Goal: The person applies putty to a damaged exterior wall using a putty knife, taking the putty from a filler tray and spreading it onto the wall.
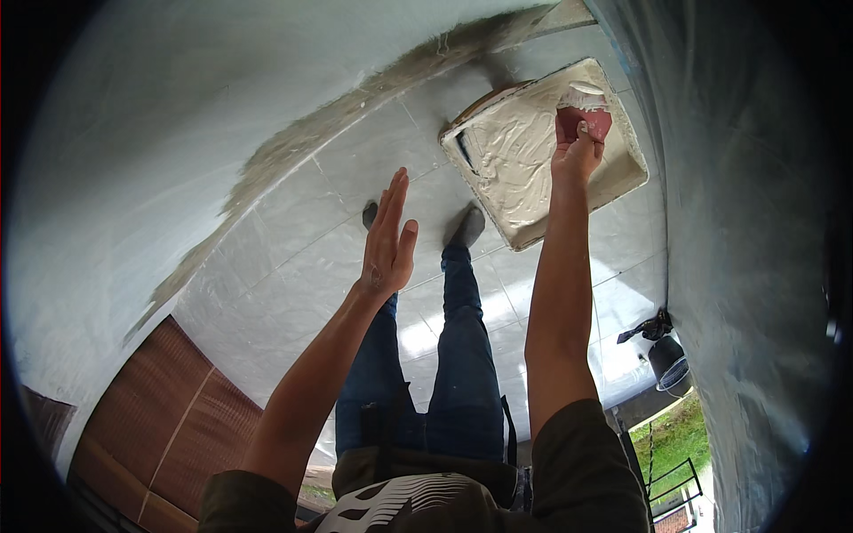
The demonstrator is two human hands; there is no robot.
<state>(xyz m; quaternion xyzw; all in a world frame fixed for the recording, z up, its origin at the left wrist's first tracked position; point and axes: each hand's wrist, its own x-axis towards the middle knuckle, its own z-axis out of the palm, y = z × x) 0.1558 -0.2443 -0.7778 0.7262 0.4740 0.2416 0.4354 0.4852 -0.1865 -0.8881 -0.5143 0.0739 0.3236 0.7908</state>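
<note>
My right hand (pixel 578 155) grips a red hand tool (pixel 595 124) loaded with white paste at its upper end; its exact shape is partly hidden. It is over a square tray (pixel 634 169) on the floor, spread with cream-white paste (pixel 520 164). My left hand (pixel 388 240) is raised to the left of the tray, fingers straight and held flat, holding nothing, above my legs and feet on the tiles.
A pale wall (pixel 160 133) with a grey unfinished band curves along the left, and another grey surface (pixel 746 266) rises at the right. A black bucket (pixel 666 360) with dark cloth sits at the lower right, near an opening onto grass. Brown panels (pixel 169 409) are lower left.
</note>
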